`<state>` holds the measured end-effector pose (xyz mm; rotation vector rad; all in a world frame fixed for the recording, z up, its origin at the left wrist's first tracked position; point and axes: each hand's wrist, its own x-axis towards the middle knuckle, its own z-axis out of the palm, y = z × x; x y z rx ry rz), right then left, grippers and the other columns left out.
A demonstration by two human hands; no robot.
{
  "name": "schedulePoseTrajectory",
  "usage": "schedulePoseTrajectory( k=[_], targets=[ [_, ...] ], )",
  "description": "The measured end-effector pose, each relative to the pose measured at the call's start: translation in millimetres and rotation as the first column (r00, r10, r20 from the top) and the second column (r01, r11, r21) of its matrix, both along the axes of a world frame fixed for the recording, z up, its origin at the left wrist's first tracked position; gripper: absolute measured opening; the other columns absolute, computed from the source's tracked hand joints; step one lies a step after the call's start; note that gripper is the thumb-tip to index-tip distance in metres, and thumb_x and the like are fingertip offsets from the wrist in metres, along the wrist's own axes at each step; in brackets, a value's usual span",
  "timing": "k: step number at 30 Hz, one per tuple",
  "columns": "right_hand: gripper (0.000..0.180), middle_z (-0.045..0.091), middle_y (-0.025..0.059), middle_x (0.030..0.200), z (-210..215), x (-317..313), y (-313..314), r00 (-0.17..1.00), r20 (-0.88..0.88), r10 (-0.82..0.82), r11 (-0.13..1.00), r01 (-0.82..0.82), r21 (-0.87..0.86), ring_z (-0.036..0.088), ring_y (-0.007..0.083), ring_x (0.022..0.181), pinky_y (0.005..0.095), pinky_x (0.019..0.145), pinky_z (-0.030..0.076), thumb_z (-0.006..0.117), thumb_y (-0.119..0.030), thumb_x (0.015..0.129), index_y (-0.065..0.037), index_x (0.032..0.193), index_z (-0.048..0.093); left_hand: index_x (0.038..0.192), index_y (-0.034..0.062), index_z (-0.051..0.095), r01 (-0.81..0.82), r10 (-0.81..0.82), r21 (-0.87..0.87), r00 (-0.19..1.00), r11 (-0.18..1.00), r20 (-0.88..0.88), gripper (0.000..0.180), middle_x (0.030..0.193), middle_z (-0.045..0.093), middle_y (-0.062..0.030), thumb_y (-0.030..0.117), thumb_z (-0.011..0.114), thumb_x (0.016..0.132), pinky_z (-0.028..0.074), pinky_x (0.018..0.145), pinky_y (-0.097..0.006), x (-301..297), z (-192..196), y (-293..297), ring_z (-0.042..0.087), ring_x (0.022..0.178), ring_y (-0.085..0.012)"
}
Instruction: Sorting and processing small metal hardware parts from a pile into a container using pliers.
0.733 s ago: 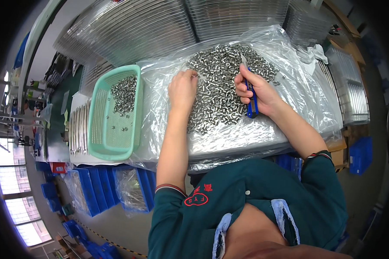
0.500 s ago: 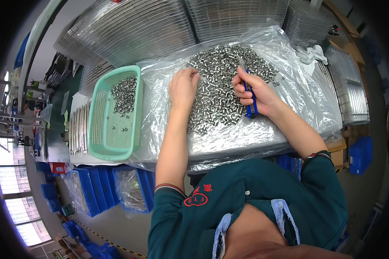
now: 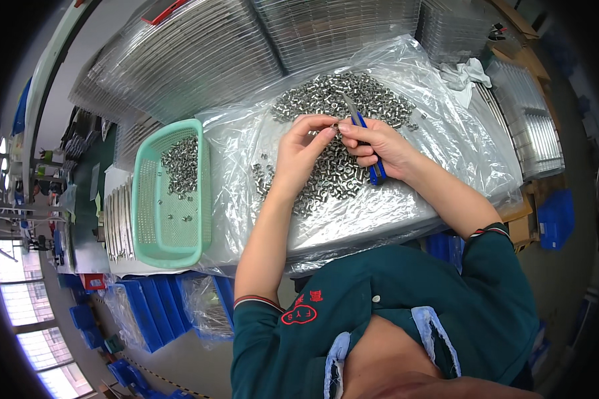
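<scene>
Over the pile of small silvery metal sleeves (image 3: 333, 174), my two hands meet fingertip to fingertip. Between the thumb and fingers of my left hand (image 3: 299, 147) is one small metal sleeve (image 3: 336, 126). My right hand (image 3: 384, 147) is closed around a blue-handled tool (image 3: 377, 171) that looks like thread snips, its pointed metal end (image 3: 348, 103) sticking up past the fingers. The right thumb and forefinger also reach the sleeve; whether they pinch it, I cannot tell. The sleeves lie on a clear plastic sheet (image 3: 236, 193).
A green plastic basket (image 3: 206, 193) with more small metal parts stands left of the sheet. Stacked clear trays (image 3: 193, 66) line the back, and further stacks (image 3: 522, 113) stand at right beside a whitish cloth (image 3: 462, 76). Blue bins (image 3: 153, 309) sit below the table's front edge at left.
My left hand has moved right and my right hand slightly left, so they now meet. A sleeve shows at the fingertips. The whole view has shifted a little.
</scene>
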<state>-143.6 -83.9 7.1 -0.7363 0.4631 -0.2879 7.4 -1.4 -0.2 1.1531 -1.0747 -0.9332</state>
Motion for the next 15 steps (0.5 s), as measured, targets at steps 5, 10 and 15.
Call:
schedulePoseTrajectory(
  k=[5, 10, 15],
  targets=[
    [0.019, 0.045, -0.0057, 0.067, -3, 1, 0, 1.000, -0.002, -0.004, 1.000, 0.004, -0.029, 0.033, -0.0023, 0.047, 0.0116, 0.035, 0.026, 0.054, -0.026, 0.087, -0.008, 0.083, 0.051, 0.092, 0.0045, 0.062, -0.125, 0.190, -0.179, 0.891, 0.976, 0.412, 0.015, 0.094, 0.054, -0.0048, 0.010, 0.063, 0.078, 0.044, 0.066, -0.022, -10, 6, 2, 0.053, 0.081, -0.0110],
    [0.025, 0.044, -0.0057, 0.065, -4, 1, -2, 0.998, 0.056, 0.008, 0.996, -0.013, 0.093, 0.032, -0.0017, 0.046, 0.0124, 0.035, 0.025, 0.049, -0.028, 0.090, -0.004, 0.093, 0.052, 0.090, 0.0025, 0.060, -0.212, 0.234, -0.161, 0.962, 0.964, 0.137, 0.011, 0.083, 0.054, -0.0017, 0.011, 0.059, 0.082, 0.042, 0.060, -0.020, 10, -9, 7, 0.051, 0.072, -0.0075],
    [0.031, 0.044, -0.0057, 0.064, -6, 0, -3, 0.997, 0.066, 0.033, 0.994, -0.040, 0.101, 0.032, -0.0017, 0.046, 0.0127, 0.035, 0.025, 0.048, -0.029, 0.090, -0.001, 0.103, 0.052, 0.082, 0.0020, 0.061, -0.406, 0.425, -0.174, 0.901, 0.897, 0.091, 0.010, 0.078, 0.054, -0.0009, 0.011, 0.058, 0.084, 0.041, 0.060, -0.020, 3, 2, 3, 0.050, 0.067, -0.0059]
  ],
)
